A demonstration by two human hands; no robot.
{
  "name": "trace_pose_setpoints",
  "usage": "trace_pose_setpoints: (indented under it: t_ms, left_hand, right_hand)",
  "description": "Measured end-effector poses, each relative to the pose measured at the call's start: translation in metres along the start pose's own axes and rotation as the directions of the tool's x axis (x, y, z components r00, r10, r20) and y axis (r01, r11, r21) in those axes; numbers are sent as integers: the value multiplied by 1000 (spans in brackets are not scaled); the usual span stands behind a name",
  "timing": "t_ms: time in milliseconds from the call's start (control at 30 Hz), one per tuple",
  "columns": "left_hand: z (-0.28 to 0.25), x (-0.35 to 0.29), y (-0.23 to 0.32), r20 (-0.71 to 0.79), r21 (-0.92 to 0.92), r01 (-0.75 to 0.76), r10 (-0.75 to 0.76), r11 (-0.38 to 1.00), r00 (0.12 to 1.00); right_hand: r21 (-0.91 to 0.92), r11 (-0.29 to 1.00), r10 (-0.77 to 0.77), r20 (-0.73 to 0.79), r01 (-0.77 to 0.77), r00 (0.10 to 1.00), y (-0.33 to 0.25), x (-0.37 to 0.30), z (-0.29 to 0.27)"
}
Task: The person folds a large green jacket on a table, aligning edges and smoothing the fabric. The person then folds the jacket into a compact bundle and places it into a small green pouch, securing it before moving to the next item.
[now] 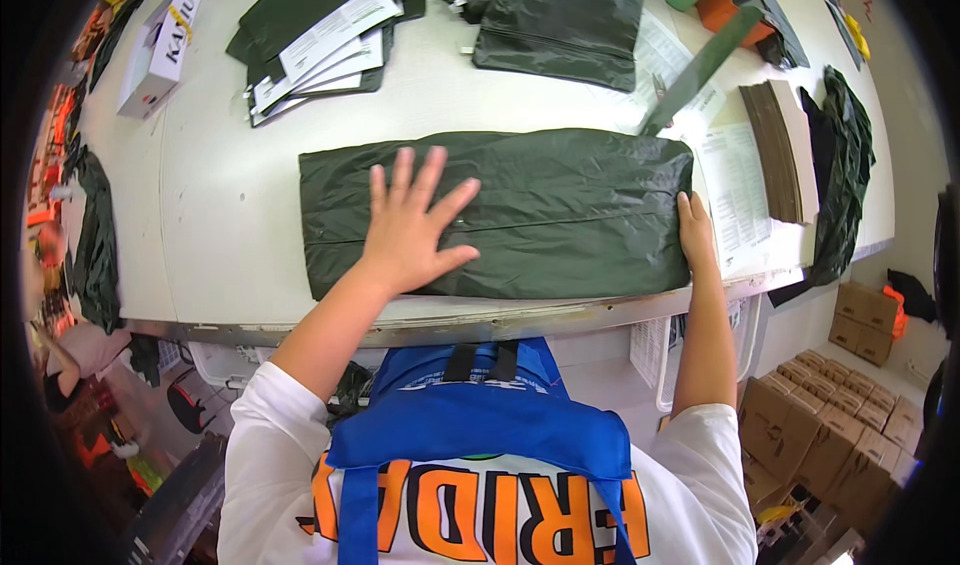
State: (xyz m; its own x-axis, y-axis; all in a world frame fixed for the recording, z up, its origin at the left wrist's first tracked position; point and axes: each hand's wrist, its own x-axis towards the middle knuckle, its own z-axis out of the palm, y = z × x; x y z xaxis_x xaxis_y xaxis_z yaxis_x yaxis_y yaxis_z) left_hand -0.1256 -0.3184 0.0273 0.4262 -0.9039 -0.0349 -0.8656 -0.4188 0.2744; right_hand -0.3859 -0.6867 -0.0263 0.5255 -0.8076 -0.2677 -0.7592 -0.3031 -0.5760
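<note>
Green bundle point(560, 245): lies flat and long-wise on the pale desk point(225, 225), close to the front rim, with a fold or seam line running along its length.
Left hand point(408, 230): palm down on the bundle, left of its middle; the grip is spread wide, fingers fanned apart, pinching nothing.
Right hand point(696, 233): set against the bundle's right end, thumb toward the top; the other fingers are mostly hidden, so I cannot tell how far this grip is closed or whether it pinches the layers.
Sheen and creases: the surface looks thin, smooth and wrinkled, so it is probably soft, light for its size and rather slippery; nothing suggests it is fragile, though the layers could slide over one another.
Where to hold: both short ends look best, thumbs above and fingers beneath all layers; a flat palm at the middle should keep the folds down.
Right of the bundle: printed sheets point(735, 190) lie on the desk, with a stack of brown boards point(778, 155) beyond them.
Far side: a dark green strip point(705, 70) slants away near the bundle's far right corner; folded green pieces point(560, 25) lie well apart.
</note>
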Motion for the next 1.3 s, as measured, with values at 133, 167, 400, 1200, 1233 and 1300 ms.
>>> trace_pose_setpoints:
  t_ms: [133,167,400,1200,1233,1300]
  left_hand:
    - [14,47,48,46,-35,-211,213,977,976]
    - [23,57,56,51,-42,-258,260,965,964]
    - [63,74,70,201,5,-324,317,946,927]
    - [-5,290,191,469,-836,156,538,525,700]
    - [-11,288,183,430,-848,102,564,520,705]
    - [-22,277,188,220,-886,-136,659,444,719]
  right_hand:
    - [257,966,44,-47,-30,998,-1,0,6]
    - [312,949,57,-35,-43,998,2,0,7]
    - [508,823,226,119,-255,967,25,1,-2]
    - [780,435,429,-619,450,658,-23,-152,35]
    - [750,461,356,-646,474,676,-22,-158,37]
    - [670,575,303,-708,470,638,-21,-164,40]
